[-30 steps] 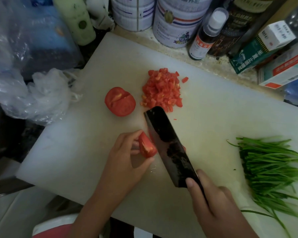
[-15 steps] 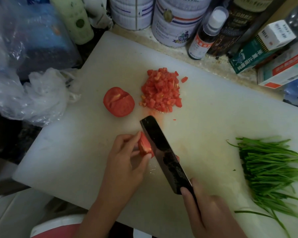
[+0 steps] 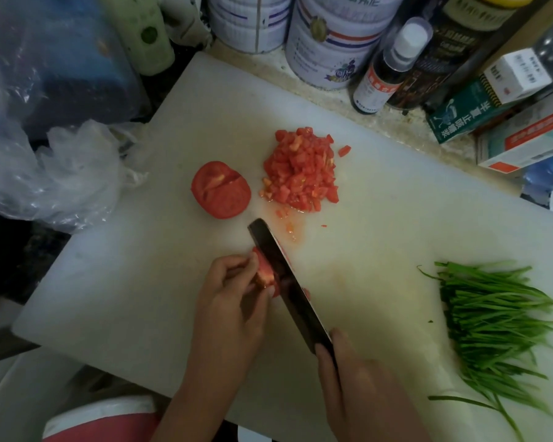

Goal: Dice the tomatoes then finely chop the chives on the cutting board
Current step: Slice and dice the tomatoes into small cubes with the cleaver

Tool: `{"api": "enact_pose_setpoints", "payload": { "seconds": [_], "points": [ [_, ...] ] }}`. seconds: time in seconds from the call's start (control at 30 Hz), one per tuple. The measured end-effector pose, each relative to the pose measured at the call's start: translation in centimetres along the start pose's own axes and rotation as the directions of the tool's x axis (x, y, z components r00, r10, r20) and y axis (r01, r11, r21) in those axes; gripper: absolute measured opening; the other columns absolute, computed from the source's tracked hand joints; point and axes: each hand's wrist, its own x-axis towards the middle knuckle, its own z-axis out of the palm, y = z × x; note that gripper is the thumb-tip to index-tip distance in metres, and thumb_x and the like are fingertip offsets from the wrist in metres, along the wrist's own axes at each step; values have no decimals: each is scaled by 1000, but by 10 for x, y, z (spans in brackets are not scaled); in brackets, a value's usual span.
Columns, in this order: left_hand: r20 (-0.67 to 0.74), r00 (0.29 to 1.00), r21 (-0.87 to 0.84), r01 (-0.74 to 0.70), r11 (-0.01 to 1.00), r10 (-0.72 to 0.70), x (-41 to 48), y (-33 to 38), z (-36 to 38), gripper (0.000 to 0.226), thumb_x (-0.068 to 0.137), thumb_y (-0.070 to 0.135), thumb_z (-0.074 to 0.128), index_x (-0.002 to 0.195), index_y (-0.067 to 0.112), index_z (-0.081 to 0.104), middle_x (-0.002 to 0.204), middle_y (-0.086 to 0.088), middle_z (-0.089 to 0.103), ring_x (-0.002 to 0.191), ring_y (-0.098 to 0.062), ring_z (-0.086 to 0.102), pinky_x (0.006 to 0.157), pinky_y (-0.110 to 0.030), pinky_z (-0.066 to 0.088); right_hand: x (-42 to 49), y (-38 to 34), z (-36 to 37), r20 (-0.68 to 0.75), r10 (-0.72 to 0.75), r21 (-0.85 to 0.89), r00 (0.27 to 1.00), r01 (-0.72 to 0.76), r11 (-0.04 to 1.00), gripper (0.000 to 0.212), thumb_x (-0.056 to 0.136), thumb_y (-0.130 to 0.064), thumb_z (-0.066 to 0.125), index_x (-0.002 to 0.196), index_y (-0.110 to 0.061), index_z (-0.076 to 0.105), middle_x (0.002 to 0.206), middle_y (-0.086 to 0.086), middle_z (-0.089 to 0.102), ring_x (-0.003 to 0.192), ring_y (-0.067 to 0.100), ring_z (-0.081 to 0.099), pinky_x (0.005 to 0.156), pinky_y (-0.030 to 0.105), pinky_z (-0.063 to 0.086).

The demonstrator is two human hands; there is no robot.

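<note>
At the cutting board (image 3: 141, 298) centre, the left hand (image 3: 233, 301) pinches the tomato piece (image 3: 264, 272) to steady it. The right hand (image 3: 358, 384) grips the knife (image 3: 288, 282).

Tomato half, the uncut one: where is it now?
Head view: the tomato half lies on the board, left of centre, just left of the diced pile and beyond the knife.

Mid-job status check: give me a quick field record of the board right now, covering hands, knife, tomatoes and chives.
left hand: holds a tomato piece against the blade
right hand: grips the knife
knife: blade angled across the cutting board, beside the piece
diced tomato: one pile, far middle
tomato half: not diced, left of the pile
chives: uncut bundle, right side
</note>
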Motion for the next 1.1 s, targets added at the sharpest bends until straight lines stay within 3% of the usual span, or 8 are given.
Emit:
{"api": "enact_pose_setpoints", "payload": {
  "seconds": [0.2, 0.43, 0.63, 0.77, 0.83, 0.9, 0.97, 1.1],
  "points": [
    [-19, 1000, -23, 12, 1000, -13, -1, 0, 2, 43, 81, 10, 69, 124, 8, 66, 113, 20, 48, 90, -4, 64, 89, -6, 45, -2, -8, 1, 61, 105, -59, 993, -102, 993, 48, 96, -51, 1, 89, -23, 39, 44, 1, 9, 24, 21, 35, 32, 23, 11],
    [-6, 1000, 10, 0, 1000, 0, -2, -3, 3, 44, 81, 14, 63, 125, 4, 65, 110, 9, 48, 90, -7, 65, 89, -4, 43, 17, -16, 6, 29, 21, -15, 999, -21, 1000, 22, 91, -40, 32, 93, -23, 46, 39, 2, 42, 31, 18, 47, 37, 23, 14],
    [-12, 999, 26, -33, 999, 33, -3, -2, 2, 46, 83, 12, 61, 128, 4, 63, 111, 13, 44, 93, -9, 63, 92, -3, 40, -20, 9, 6, 139, 71, 93, 988, -85, 992, 32, 91, -51, 28, 91, -23, 46, 42, -7, 11, 21, 15, 29, 27, 14, 4],
    [-3, 999, 22, -50, 999, 50, -3, -4, 1, 47, 85, 14, 60, 132, 6, 61, 113, 8, 46, 97, 1, 57, 93, -6, 43, -17, 20, 9, 173, 151, 303, 973, -198, 932, 114, 63, -91, -7, 105, -12, 64, 32, -10, 32, 34, 14, 50, 34, 15, 28],
    [3, 999, 17, -38, 999, 38, -2, -4, 0, 48, 86, 18, 58, 133, 9, 60, 113, 11, 44, 97, 0, 58, 93, -9, 45, -12, 23, 3, 153, 183, 345, 971, -226, 911, 123, 41, -97, -14, 103, -19, 59, 37, -13, 50, 60, -7, 58, 49, 10, 40],
    [3, 999, 16, -45, 999, 45, -2, -4, 0, 48, 87, 20, 57, 133, 11, 60, 113, 12, 43, 98, 0, 58, 94, -10, 46, -6, 19, 2, 94, 121, 375, 988, -147, 915, 102, 43, -96, -13, 92, -28, 45, 47, -26, 55, 57, -8, 57, 45, 8, 37],
    [1, 999, 2, -46, 999, 46, -2, -3, 0, 48, 87, 17, 59, 134, 14, 59, 114, 11, 44, 100, 3, 58, 93, -10, 46, -2, 18, 11, -33, 50, 291, 998, -38, 956, 77, 71, -86, 0, 95, -26, 42, 39, 1, 43, 39, 22, 53, 37, 20, 30],
    [38, 998, -30, -50, 998, 51, -3, -2, -2, 53, 89, 12, 59, 141, 22, 52, 117, 7, 46, 107, -1, 58, 93, -10, 45, -5, 14, 22, -155, 31, 285, 987, 14, 958, 46, 89, -69, 20, 97, -29, 41, 39, -3, 33, 35, 23, 44, 35, 24, 26]
  ]
}}
